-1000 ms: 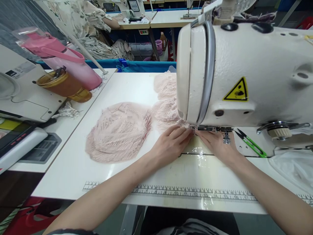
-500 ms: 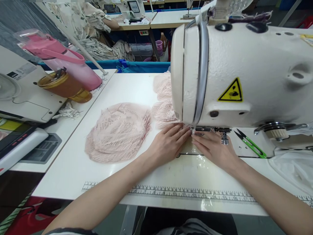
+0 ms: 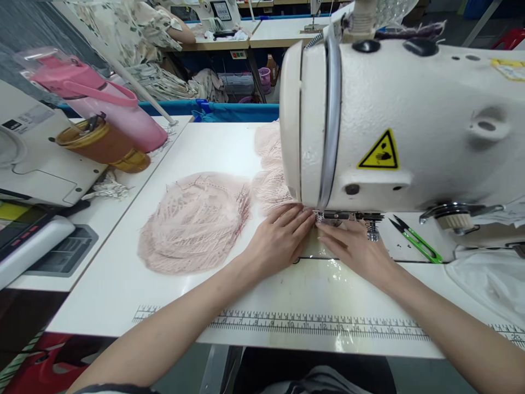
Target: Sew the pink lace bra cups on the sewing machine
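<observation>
My left hand lies flat beside the needle area of a white sewing machine, fingers stretched out and close together. Its fingertips touch the near edge of a pale pink lace piece that runs back behind the machine head. On the other side of the presser foot, my right hand rests low with extended fingers, partly covered by the metal attachment. A small bit of lace shows between the two hands; the rest there is hidden. A rounded pile of pink lace pieces lies left of my hands.
Green-handled thread snips lie right of my right hand, near white fabric. A printed ruler runs along the table's front. At left stand a pink bottle and a brown cup. A person's arm shows behind.
The whole view has shifted slightly, so things sit a little further left. Both hands keep nearly the same place at the presser foot, and the lace pile has not moved.
</observation>
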`<state>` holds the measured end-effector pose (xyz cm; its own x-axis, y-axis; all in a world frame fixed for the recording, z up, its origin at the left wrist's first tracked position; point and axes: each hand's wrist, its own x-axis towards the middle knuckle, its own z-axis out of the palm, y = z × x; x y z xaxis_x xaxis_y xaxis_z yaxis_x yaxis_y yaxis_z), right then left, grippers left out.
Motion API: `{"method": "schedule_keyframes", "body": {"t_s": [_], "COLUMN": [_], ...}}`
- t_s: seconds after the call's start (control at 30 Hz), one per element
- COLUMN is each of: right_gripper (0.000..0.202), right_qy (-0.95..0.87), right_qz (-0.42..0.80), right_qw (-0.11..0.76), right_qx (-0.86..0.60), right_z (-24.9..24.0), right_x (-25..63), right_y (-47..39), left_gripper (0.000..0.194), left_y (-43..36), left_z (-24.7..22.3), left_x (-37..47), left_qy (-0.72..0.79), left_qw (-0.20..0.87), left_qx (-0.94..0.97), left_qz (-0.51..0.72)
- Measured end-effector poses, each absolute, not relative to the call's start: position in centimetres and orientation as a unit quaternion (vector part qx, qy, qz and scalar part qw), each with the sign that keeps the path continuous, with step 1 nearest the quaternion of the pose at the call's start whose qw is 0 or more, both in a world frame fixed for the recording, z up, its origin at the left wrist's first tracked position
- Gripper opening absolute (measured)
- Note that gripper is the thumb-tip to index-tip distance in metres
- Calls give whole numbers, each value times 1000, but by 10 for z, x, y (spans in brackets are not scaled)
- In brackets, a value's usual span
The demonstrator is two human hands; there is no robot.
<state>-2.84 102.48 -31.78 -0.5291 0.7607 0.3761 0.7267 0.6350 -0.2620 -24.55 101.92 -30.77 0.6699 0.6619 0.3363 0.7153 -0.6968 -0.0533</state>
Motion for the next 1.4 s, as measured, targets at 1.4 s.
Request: {"method": "schedule_keyframes", "body": {"t_s": [1.4], "right_gripper": [24], "right_qy": [-810], "right_qz": [9], "right_qw": [380], "right_qx": [-446], "right_z": [-347], "right_x": [-10], "right_y": [1041], "left_gripper": [32], "left_y": [1074], "left_z": [-279], "left_x": [-242], "left_qy": [-589], "left_qw": [49], "left_qx": [-803], "left_qz": [-78]}}
